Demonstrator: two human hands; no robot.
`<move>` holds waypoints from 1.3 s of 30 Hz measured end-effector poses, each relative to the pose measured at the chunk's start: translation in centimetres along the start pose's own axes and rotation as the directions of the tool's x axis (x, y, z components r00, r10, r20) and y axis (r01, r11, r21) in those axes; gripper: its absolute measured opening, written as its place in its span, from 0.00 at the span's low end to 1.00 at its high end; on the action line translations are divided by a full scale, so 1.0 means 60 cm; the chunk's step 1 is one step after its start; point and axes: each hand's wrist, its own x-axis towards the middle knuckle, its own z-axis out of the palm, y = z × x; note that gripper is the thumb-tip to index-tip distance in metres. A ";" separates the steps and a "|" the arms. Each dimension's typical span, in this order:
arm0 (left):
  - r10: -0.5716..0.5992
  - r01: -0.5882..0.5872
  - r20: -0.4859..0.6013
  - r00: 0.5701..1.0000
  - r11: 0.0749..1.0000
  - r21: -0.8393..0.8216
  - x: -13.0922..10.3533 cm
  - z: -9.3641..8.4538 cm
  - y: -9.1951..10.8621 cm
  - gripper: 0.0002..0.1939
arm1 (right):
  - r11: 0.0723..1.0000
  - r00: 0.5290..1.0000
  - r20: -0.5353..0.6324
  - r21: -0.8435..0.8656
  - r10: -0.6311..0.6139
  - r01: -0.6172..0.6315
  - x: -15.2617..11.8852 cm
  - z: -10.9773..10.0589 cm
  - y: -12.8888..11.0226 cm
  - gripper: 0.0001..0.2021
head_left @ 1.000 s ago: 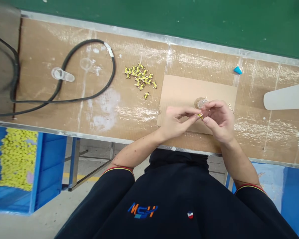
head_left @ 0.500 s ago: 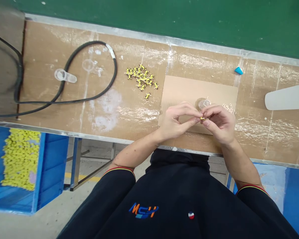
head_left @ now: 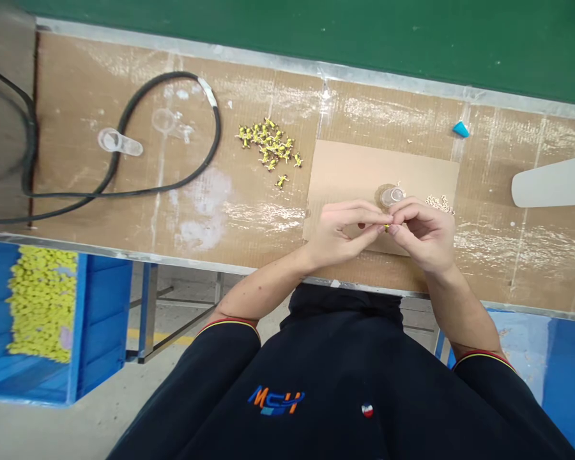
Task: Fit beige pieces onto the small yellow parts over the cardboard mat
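Over the near part of the flat tan cardboard sheet [head_left: 345, 169], the left hand [head_left: 342, 231] and right hand [head_left: 426, 233] meet, both gripping a small yellow piece [head_left: 387, 227] in pinched fingertips that mostly hide it. Just beyond them, a round clear plastic cup [head_left: 391, 195] stands on the sheet; tiny pale pieces [head_left: 439, 204] lie by its right edge. Left of the sheet, small yellow-and-black figures [head_left: 268, 142] are scattered on the desk [head_left: 263, 243]. Beyond its far right corner lies a blue cone-shaped piece [head_left: 460, 129].
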 end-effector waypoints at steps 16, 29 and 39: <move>0.039 -0.043 0.044 0.998 0.994 0.099 -0.001 -0.003 0.000 0.21 | 0.971 0.978 0.059 0.122 0.199 -0.205 -0.004 0.001 0.011 0.05; 0.186 -0.094 -0.079 0.979 0.765 0.637 0.017 -0.126 -0.013 0.09 | 0.991 0.995 -0.091 0.125 -0.034 0.046 -0.012 -0.023 0.003 0.08; -0.138 -0.100 0.166 0.976 0.393 0.914 -0.076 -0.257 -0.012 0.11 | 0.975 0.985 0.024 -0.145 -0.168 0.170 -0.020 -0.034 0.001 0.08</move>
